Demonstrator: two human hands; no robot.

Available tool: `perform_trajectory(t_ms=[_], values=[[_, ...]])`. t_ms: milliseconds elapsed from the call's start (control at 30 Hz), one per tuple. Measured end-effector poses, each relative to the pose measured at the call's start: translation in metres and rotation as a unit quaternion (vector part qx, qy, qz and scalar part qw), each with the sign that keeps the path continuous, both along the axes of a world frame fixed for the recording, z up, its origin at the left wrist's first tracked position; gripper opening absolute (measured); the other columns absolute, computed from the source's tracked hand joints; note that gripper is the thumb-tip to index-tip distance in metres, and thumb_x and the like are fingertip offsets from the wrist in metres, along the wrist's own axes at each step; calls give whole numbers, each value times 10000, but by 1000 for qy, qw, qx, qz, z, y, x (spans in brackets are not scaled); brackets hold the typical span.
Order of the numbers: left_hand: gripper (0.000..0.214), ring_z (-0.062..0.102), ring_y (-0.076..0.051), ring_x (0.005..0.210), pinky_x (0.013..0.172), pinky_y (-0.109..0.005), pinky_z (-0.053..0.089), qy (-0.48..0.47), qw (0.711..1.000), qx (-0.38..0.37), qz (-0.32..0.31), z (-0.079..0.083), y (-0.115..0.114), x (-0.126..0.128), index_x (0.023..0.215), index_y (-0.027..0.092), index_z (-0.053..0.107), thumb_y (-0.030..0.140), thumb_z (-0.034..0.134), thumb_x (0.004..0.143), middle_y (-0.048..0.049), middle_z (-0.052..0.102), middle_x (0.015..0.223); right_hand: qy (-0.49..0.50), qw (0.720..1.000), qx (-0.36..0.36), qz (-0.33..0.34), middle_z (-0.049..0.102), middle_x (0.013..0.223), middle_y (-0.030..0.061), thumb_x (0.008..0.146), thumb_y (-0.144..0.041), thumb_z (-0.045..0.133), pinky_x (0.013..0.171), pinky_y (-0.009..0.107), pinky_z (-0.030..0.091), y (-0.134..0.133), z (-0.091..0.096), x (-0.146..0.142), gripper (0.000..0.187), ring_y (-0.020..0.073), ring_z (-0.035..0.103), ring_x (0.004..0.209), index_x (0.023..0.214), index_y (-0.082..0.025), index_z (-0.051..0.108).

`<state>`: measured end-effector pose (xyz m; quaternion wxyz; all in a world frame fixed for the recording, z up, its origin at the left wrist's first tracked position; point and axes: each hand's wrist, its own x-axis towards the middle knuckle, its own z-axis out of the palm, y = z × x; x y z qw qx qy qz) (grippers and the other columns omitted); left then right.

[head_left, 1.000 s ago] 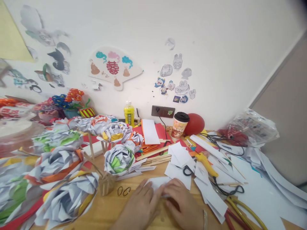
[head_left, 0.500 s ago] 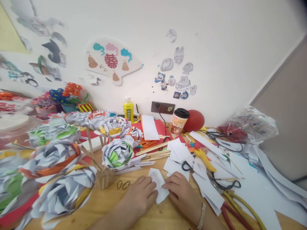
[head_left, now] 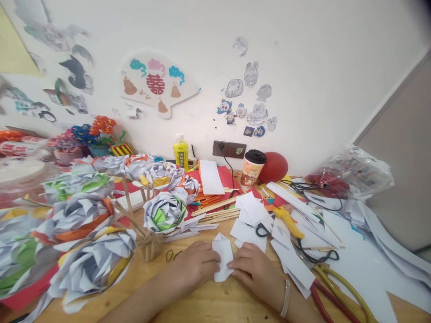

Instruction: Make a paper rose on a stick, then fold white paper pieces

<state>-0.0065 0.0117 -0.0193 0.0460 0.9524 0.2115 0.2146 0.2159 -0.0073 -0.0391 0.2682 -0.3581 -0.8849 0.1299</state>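
Note:
A small folded white paper piece [head_left: 222, 256] lies on the wooden table [head_left: 208, 305] between my two hands. My left hand [head_left: 195, 267] rests on the table with its curled fingers pinching the paper's left edge. My right hand [head_left: 252, 268], a silver bangle at its wrist, presses its fingertips on the paper's right edge. Just left of my left hand lie black hair ties [head_left: 171, 255].
Several paper flowers on wooden sticks [head_left: 161, 211] crowd the left side. Loose white paper pieces [head_left: 252, 215], black-handled scissors [head_left: 261, 231], a yellow glue gun [head_left: 289, 222], wooden sticks [head_left: 215, 213], a paper cup [head_left: 251, 170], a yellow bottle [head_left: 181, 152] and cables [head_left: 336, 291] lie beyond and right.
The paper went from flat under my hands to being raised and folded narrower between the fingertips; both hands drew slightly toward me, and the view shifted down a little.

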Motion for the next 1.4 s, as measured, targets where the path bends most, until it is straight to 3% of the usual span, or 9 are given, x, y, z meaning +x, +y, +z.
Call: perform_trajectory(t_ms=[233,500,667,1033,1400], values=[[151,559,-166,884,795,-285,402,14,997,-80,-11,-1,1,-1,827,250,668,262,522,866,-14,676,941,-2,996,-69,51,649,792,30,861,-286,559,710,299,424,4,6,7,153,160,542,774,897,-244,701],[179,557,-156,893,829,-279,397,-4,986,-166,-15,6,0,0,770,251,677,237,524,862,-14,670,880,2,995,-75,66,569,772,23,752,-235,690,684,269,420,4,8,8,43,155,510,785,779,-233,724],[125,558,-144,911,852,-267,382,-29,979,-201,-12,4,2,2,812,251,670,232,553,853,-2,672,886,0,994,-90,59,583,791,16,761,-196,679,714,268,417,4,11,6,46,150,517,805,742,-227,707],[42,513,-161,867,778,-270,389,-49,968,-205,137,-13,-1,16,724,196,633,189,669,745,-2,592,839,30,986,-138,-87,570,705,-17,693,-158,702,707,281,391,8,3,-10,104,161,515,774,651,-189,612],[65,494,-185,855,742,-289,384,-58,957,-194,206,-16,-8,27,689,176,586,157,635,728,-17,551,840,7,981,-119,-151,545,710,-15,714,-104,618,689,293,356,-2,3,-20,152,166,471,744,634,-191,522]])
